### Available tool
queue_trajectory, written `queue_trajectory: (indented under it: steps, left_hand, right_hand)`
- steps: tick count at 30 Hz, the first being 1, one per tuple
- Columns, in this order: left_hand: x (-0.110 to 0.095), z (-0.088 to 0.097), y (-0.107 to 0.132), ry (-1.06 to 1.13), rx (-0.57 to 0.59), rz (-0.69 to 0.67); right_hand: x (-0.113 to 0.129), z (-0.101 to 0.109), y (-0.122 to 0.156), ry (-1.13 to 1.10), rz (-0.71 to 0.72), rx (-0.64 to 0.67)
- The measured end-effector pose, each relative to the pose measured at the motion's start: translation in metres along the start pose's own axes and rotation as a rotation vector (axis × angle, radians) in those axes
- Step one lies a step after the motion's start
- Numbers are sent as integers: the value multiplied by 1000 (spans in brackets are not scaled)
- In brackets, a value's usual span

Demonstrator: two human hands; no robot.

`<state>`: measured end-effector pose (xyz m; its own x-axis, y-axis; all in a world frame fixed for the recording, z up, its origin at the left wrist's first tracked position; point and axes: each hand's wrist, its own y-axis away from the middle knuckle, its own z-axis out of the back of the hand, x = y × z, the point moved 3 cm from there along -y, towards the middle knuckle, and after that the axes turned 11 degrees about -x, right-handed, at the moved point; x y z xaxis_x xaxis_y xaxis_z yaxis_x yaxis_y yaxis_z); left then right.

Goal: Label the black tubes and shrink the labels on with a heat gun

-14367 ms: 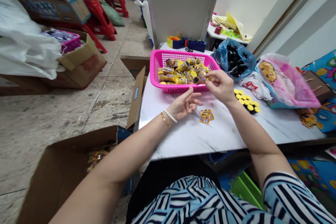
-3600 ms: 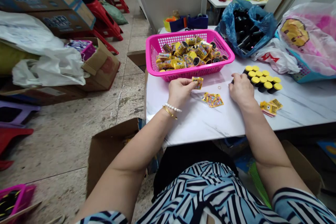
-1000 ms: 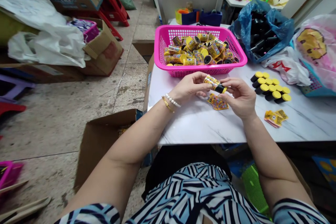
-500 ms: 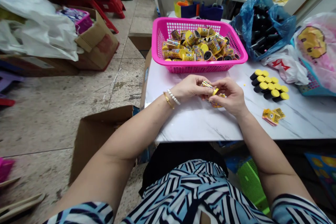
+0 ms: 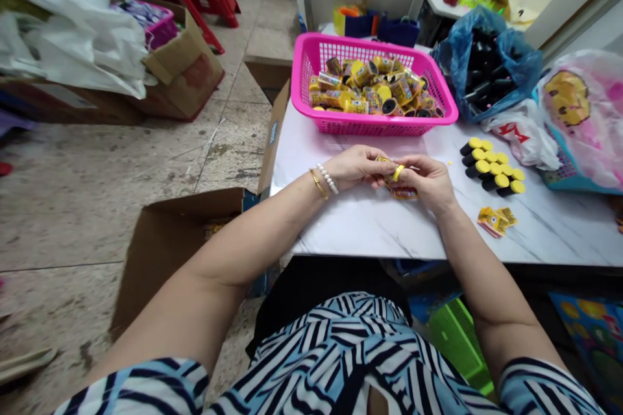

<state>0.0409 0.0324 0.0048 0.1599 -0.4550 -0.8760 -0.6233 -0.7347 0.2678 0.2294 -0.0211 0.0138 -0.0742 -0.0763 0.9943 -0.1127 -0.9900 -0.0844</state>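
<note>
My left hand (image 5: 355, 167) and my right hand (image 5: 424, 183) meet above the white marble table (image 5: 370, 233), both pinching a small yellow-capped tube (image 5: 393, 170) wrapped in a shiny yellow label. Much of it is hidden by my fingers. Just under my hands lies a small pile of yellow printed packets (image 5: 402, 192). Beyond them stands a pink plastic basket (image 5: 370, 126) heaped with labelled yellow rolls (image 5: 357, 92). To my right, black tubes with yellow caps (image 5: 489, 168) lie in rows, and a few more packets (image 5: 493, 222) sit nearer the table's edge.
A blue plastic bag of black tubes (image 5: 487, 71), a white bag (image 5: 523, 139) and a pink printed bag (image 5: 584, 120) crowd the table's far right. An open cardboard box (image 5: 170, 253) sits on the floor left of my lap, below the table's edge.
My hands have drawn closer together around the tube, and its black body is now hidden. The view has shifted slightly, with the basket sitting lower and further right.
</note>
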Motion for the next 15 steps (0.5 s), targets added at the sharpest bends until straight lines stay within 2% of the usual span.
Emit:
queue_trajectory:
  steps: [2, 6, 10, 15]
  left_hand:
    - [-1, 0, 0, 43, 35, 13]
    - [-4, 2, 1, 139, 117, 41]
    - [-6, 8, -1, 185, 7, 10]
    - [-1, 7, -4, 202, -38, -17]
  right_hand:
    - [-1, 2, -1, 9, -3, 13]
    - [7, 6, -2, 77, 197, -16]
    - [14, 2, 4, 213, 297, -66]
    - [23, -7, 14, 477, 551, -125]
